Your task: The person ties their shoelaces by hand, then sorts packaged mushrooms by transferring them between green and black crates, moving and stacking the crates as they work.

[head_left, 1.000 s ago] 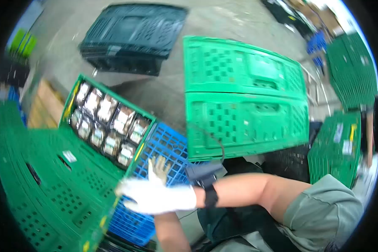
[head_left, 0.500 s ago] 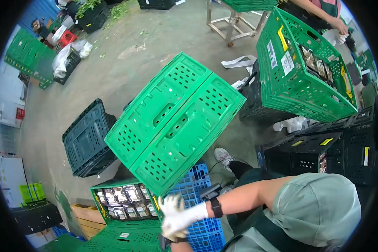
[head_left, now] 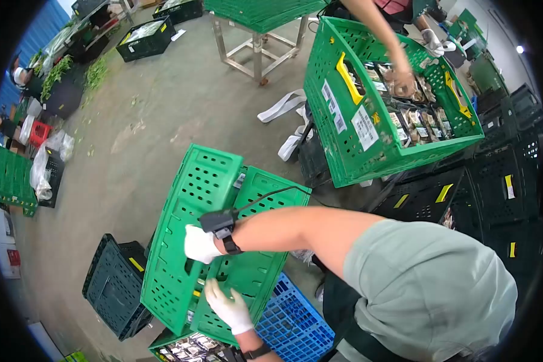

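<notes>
Crate (head_left: 244, 265), green and part-folded, sits at seven o'clock in the head view. The right hand (head_left: 201, 244) meets it beside a handle slot (head_left: 189, 265), perhaps for purchase, finger grip impossible to tell; the left hand (head_left: 228, 308), thumb apart from fingers, seemingly steadies its six-o'clock side.

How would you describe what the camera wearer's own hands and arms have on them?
The left hand and right hand wear white gloves. Each wrist has a black strap; on the right sits a dark, boxy device with a thin dark cable. The visible right sleeve is loose, pale grey-green, ending above the elbow.
</notes>
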{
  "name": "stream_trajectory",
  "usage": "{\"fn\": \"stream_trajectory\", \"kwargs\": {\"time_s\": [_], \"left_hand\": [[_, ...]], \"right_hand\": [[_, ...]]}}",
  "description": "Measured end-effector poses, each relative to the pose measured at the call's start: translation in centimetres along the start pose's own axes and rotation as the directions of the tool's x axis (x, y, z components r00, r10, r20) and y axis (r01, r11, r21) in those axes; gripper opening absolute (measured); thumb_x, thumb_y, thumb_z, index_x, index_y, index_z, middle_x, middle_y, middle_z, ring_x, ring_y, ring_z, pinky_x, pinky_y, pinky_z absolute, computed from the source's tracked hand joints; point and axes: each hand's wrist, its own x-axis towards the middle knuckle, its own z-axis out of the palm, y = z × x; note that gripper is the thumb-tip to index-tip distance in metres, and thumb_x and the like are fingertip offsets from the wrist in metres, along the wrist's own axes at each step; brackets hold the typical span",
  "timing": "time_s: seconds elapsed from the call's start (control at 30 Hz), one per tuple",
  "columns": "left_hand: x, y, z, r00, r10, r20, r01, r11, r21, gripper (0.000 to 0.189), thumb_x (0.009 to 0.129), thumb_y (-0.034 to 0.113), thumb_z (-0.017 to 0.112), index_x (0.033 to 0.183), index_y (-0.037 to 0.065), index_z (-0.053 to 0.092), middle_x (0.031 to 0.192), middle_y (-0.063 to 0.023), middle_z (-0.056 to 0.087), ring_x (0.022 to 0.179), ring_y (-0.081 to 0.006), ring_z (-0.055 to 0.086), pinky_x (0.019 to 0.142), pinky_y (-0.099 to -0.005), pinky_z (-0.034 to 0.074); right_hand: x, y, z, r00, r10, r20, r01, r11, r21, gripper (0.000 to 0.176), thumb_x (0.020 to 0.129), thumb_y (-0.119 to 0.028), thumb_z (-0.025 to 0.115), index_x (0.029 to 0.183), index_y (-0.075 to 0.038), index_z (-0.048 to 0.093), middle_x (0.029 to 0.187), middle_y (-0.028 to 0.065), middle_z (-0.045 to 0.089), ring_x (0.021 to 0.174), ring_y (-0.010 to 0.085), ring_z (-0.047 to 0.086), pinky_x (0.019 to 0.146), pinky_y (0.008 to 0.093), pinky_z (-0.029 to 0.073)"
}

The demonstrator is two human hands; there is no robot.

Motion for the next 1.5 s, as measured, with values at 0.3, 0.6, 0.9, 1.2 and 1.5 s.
{"fn": "stream_trajectory", "kwargs": {"time_s": [0.3, 0.6, 0.9, 1.2, 1.5], "left_hand": [[4.4, -2.2, -1.9, 0.935, -0.235, 0.267, 0.142, 0.936, 0.323, 0.068, 0.065, 0.010, 0.062, 0.130, 0.004, 0.042, 0.128, -0.0164, 0.045, 0.123, -0.0366, 0.039, 0.106, -0.0477, 0.029], [2.1, 0.2, -14.1, 0.192, 0.270, 0.943, 0.710, 0.625, -0.324, 0.048, 0.085, 0.011, 0.055, 0.132, 0.003, 0.045, 0.126, -0.0172, 0.051, 0.124, -0.0293, 0.044, 0.099, -0.0396, 0.041], [6.3, -6.9, -1.7, 0.501, 0.530, 0.684, -0.714, 0.700, -0.020, 0.028, 0.086, 0.031, 0.056, 0.076, 0.006, 0.064, 0.091, -0.0134, 0.063, 0.079, -0.0294, 0.057, 0.091, -0.0459, 0.041], [-0.1, -8.4, -19.8, 0.865, 0.093, 0.493, -0.354, 0.809, 0.469, 0.044, 0.071, 0.038, 0.071, 0.096, 0.002, 0.061, 0.107, -0.0188, 0.056, 0.111, -0.0364, 0.049, 0.099, -0.0548, 0.030], [-0.9, -9.9, -28.1, 0.953, 0.262, -0.149, -0.163, 0.863, 0.478, 0.040, 0.083, 0.020, 0.060, 0.118, 0.001, 0.055, 0.110, -0.0180, 0.058, 0.109, -0.0318, 0.054, 0.101, -0.0505, 0.034]], "right_hand": [[9.9, 10.6, -14.8, 0.936, 0.002, -0.352, -0.024, 0.998, -0.058, 0.044, 0.070, -0.045, 0.071, 0.091, -0.007, 0.062, 0.092, 0.0091, 0.054, 0.094, 0.0241, 0.051, 0.075, 0.0380, 0.042], [-4.8, 3.4, -3.4, 0.582, -0.789, 0.195, 0.795, 0.603, 0.067, 0.019, 0.080, -0.031, 0.059, 0.077, -0.013, 0.063, 0.080, 0.0007, 0.057, 0.083, 0.0212, 0.056, 0.074, 0.0393, 0.043], [-6.9, 3.5, 0.5, 0.598, -0.658, 0.457, 0.704, 0.704, 0.092, 0.039, 0.076, -0.050, 0.065, 0.066, -0.012, 0.068, 0.066, 0.0033, 0.061, 0.079, 0.0255, 0.061, 0.087, 0.0424, 0.042], [-15.0, 15.5, -16.7, 0.944, -0.136, 0.301, 0.239, 0.909, -0.340, 0.048, 0.063, -0.037, 0.074, 0.096, -0.003, 0.066, 0.118, 0.0159, 0.055, 0.119, 0.0314, 0.047, 0.104, 0.0428, 0.037], [-15.0, 0.2, -23.4, 0.721, 0.232, -0.653, -0.210, 0.971, 0.114, 0.036, 0.082, -0.034, 0.063, 0.105, -0.006, 0.061, 0.110, 0.0135, 0.060, 0.098, 0.0310, 0.055, 0.087, 0.0415, 0.043]]}}
